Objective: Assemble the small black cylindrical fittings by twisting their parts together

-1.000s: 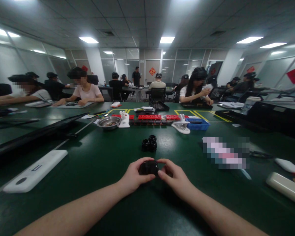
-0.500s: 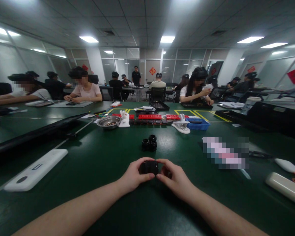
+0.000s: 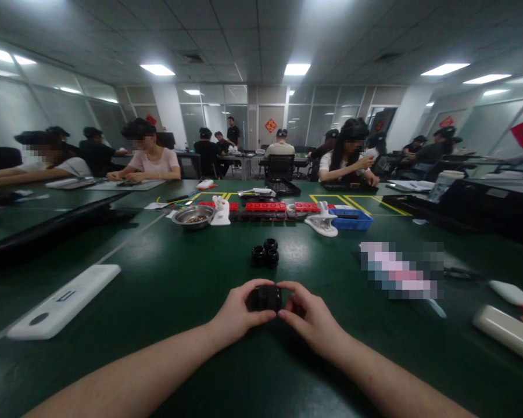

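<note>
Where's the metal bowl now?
Head view, left of centre: the metal bowl sits on the green table, beyond the left hand and just left of a white clip.

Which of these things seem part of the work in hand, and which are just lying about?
Likely part of it:
black part, between left hand and right hand
black rounded pieces, grouped just beyond

Apparently just lying about:
long white object
cream-coloured object
blue tray

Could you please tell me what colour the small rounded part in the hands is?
The small rounded part is glossy black, seen best in the head view.
</note>
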{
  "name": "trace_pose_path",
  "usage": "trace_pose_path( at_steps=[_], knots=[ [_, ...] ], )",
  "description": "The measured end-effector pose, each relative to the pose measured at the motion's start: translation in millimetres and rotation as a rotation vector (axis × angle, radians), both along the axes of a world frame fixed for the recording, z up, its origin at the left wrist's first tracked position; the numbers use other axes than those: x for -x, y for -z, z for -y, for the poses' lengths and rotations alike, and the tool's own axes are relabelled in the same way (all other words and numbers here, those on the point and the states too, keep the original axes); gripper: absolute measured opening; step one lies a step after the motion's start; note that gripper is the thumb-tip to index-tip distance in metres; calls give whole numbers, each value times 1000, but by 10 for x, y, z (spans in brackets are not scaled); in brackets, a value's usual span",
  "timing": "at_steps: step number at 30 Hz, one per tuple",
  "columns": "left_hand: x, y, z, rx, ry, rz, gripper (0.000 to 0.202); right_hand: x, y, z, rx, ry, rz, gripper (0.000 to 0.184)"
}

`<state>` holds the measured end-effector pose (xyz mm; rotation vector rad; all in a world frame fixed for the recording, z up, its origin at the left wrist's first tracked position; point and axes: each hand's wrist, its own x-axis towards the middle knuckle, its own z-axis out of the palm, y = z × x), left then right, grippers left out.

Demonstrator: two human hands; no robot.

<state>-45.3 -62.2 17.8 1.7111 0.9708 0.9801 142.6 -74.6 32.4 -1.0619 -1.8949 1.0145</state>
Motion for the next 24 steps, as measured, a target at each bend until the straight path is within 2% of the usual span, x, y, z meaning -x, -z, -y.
trace_pose_path(
  at_steps=[2, 4, 7, 9, 11, 13, 16, 18, 20, 24],
  knots=[
    [-6, -18, 23, -45, -21, -18, 48, 8, 26, -13, 36, 20, -47, 33],
    [-8, -38, 47, -89, -44, -67, 48, 21, 77, -49, 140, 40, -107, 30],
    [-8, -52, 60, -129, -55, -130, 50, 36, 144, -103, 289, 21, -131, 38],
    [-7, -43, 50, -111, -38, -140, 51, 38, 155, -115, 334, 4, -123, 38],
    [-6, -19, 26, -55, -11, -108, 54, 33, 137, -103, 336, 4, -122, 33],
    [-4, 11, -4, 19, 20, -37, 54, 22, 99, -77, 260, 6, -94, 27],
    [-4, 43, -37, 95, 53, 63, 50, 5, 44, -38, 87, 9, 7, 31],
    [-7, 42, -39, 118, 45, 90, 49, 1, 35, -31, 44, 0, 38, 34],
    [-12, 25, -27, 127, 16, 94, 49, 7, 56, -44, 78, 12, 7, 32],
    [-23, -19, 10, 95, -31, 80, 51, 36, 121, -82, 277, 48, -75, 34]
  ],
)
